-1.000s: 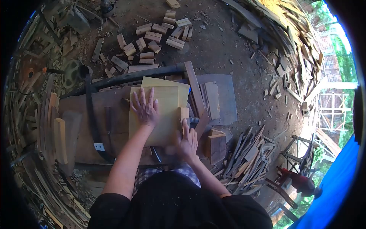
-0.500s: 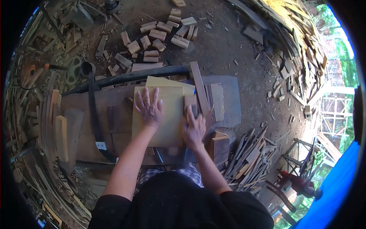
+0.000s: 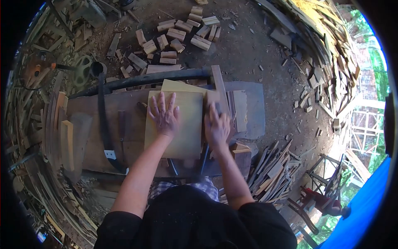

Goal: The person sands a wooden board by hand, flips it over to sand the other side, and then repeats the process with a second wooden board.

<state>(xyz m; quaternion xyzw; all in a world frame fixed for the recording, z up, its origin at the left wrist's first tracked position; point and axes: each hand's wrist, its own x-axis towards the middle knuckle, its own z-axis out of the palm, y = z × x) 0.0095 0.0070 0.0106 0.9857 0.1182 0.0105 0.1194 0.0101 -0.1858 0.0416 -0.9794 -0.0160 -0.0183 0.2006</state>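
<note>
My left hand [image 3: 165,120] lies flat with fingers spread on a pale yellow rectangular sheet [image 3: 182,137], pressing it to the workbench. A second yellow sheet [image 3: 178,86] sticks out beneath its far edge. At the right edge of the top sheet, my right hand [image 3: 217,128] grips a small brown wooden block [image 3: 212,98], with a finger stretched along it. Motion blurs the block, and its underside is hidden. Just right of that hand, a long wooden strip [image 3: 219,83] lies near the block.
On the workbench [image 3: 95,137] lie a dark chisel-like tool [image 3: 121,124] and a curved black bar [image 3: 102,112]. Wooden blocks [image 3: 176,35] are scattered on the ground ahead. A pile of thin offcuts [image 3: 273,170] sits to the right. A person [image 3: 327,203] is at the far right.
My right hand and the wooden block have moved forward along the right edge of the sheet. My left hand stays flat in place. The whole view has shifted slightly.
</note>
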